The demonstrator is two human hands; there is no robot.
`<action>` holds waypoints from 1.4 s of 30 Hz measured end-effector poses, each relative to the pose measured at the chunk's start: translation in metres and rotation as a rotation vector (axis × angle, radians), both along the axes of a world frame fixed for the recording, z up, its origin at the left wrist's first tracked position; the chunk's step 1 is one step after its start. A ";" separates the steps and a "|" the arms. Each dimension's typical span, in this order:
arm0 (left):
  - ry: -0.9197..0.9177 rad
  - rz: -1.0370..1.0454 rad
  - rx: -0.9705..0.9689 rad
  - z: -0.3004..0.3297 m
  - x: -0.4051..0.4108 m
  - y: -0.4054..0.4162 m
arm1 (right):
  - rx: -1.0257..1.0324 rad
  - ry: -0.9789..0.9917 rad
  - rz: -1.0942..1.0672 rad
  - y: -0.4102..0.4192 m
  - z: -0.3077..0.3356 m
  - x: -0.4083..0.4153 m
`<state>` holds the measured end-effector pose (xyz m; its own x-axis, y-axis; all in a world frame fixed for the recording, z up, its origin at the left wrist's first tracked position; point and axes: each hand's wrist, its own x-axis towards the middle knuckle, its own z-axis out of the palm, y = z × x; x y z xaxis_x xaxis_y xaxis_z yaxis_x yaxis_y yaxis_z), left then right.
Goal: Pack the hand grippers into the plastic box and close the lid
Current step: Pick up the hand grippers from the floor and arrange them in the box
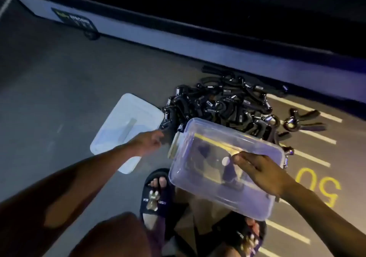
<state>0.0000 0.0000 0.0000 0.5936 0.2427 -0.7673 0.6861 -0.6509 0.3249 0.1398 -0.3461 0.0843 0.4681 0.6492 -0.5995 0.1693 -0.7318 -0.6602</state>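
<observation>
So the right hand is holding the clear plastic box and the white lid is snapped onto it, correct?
Not quite. The head view shows the right hand holding the clear plastic box, but the white lid is off, lying on the floor left of the box.

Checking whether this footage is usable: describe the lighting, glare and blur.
Head view: dim, bluish light; the pile of hand grippers is dark with small glints on its springs; the clear box shows a yellow streak; left hand blurred; wall line bowed by the wide lens.
</observation>
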 end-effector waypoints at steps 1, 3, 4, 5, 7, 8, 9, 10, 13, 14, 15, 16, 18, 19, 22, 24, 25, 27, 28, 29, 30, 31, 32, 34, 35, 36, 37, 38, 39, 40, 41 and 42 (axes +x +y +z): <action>-0.070 0.029 -0.005 -0.019 0.008 0.002 | 0.029 -0.027 0.011 0.001 -0.015 -0.003; -0.121 0.020 -0.041 -0.048 0.023 0.006 | 0.055 -0.051 0.036 0.000 -0.046 -0.006; -0.112 -0.003 -0.056 -0.058 0.031 0.006 | 0.066 -0.059 0.055 0.000 -0.057 -0.009; -0.107 -0.027 -0.073 -0.069 0.037 0.005 | 0.070 -0.062 0.055 0.000 -0.069 -0.014; -0.128 -0.030 -0.117 -0.082 0.045 0.002 | 0.082 -0.102 0.067 -0.002 -0.079 -0.021; -0.148 -0.015 -0.132 -0.083 0.047 0.000 | 0.088 -0.140 0.089 -0.002 -0.079 -0.024; -0.177 -0.001 -0.119 -0.086 0.050 -0.001 | 0.090 -0.161 0.101 -0.003 -0.078 -0.027; -0.187 0.016 -0.099 -0.089 0.052 0.001 | 0.092 -0.182 0.107 -0.003 -0.074 -0.031; -0.204 0.029 -0.061 -0.081 0.051 -0.004 | 0.090 -0.201 0.078 -0.008 -0.059 -0.040; -0.202 0.012 -0.031 -0.080 0.049 -0.005 | 0.085 -0.199 0.067 -0.009 -0.053 -0.044; -0.195 -0.014 -0.011 -0.080 0.048 -0.008 | 0.081 -0.203 0.064 -0.011 -0.049 -0.048; -0.187 -0.056 0.019 -0.080 0.046 -0.011 | 0.079 -0.217 0.066 -0.012 -0.044 -0.052; -0.254 -0.094 0.068 -0.080 0.041 -0.017 | 0.096 -0.228 0.053 -0.013 -0.040 -0.059; -0.307 -0.076 0.125 -0.082 0.039 -0.019 | 0.105 -0.235 0.045 -0.014 -0.039 -0.063; -0.468 0.010 0.214 -0.067 0.033 -0.018 | 0.114 -0.258 0.022 -0.016 -0.037 -0.073; -0.560 0.014 0.245 -0.048 0.028 -0.014 | 0.137 -0.266 0.025 -0.015 -0.034 -0.079; -0.593 -0.023 0.269 -0.039 0.027 -0.012 | 0.158 -0.266 0.024 -0.014 -0.032 -0.081; -0.640 -0.125 0.326 -0.015 0.025 -0.007 | 0.199 -0.273 0.026 -0.010 -0.022 -0.083; -0.660 -0.154 0.338 -0.001 0.023 -0.005 | 0.215 -0.280 0.028 -0.007 -0.015 -0.083; -0.695 -0.168 0.357 0.013 0.021 -0.002 | 0.235 -0.291 0.029 -0.006 -0.010 -0.083; -0.743 -0.183 0.385 0.028 0.019 0.001 | 0.254 -0.308 0.025 -0.003 -0.003 -0.083; -0.787 -0.200 0.409 0.043 0.017 0.003 | 0.274 -0.326 0.018 -0.001 0.004 -0.083; -0.818 -0.224 0.424 0.060 0.016 0.004 | 0.288 -0.346 0.009 0.003 0.009 -0.083; -0.864 -0.301 0.419 0.098 0.013 -0.003 | 0.321 -0.364 -0.021 0.011 0.019 -0.082; -0.890 -0.337 0.409 0.116 0.011 -0.008 | 0.350 -0.353 -0.052 0.016 0.023 -0.082; -0.917 -0.359 0.386 0.134 0.010 -0.015 | 0.389 -0.333 -0.086 0.021 0.027 -0.082; -0.940 -0.365 0.348 0.149 0.008 -0.023 | 0.425 -0.314 -0.122 0.025 0.028 -0.082; -0.950 -0.352 0.297 0.160 0.008 -0.030 | 0.453 -0.301 -0.158 0.030 0.030 -0.081; -0.950 -0.333 0.235 0.168 0.008 -0.037 | 0.480 -0.289 -0.197 0.035 0.030 -0.081; -0.936 -0.303 0.166 0.173 0.008 -0.044 | 0.518 -0.279 -0.234 0.040 0.029 -0.081; -0.916 -0.273 0.087 0.174 0.009 -0.051 | 0.567 -0.276 -0.274 0.043 0.027 -0.080; -0.893 -0.251 0.014 0.172 0.010 -0.056 | 0.613 -0.282 -0.314 0.045 0.025 -0.079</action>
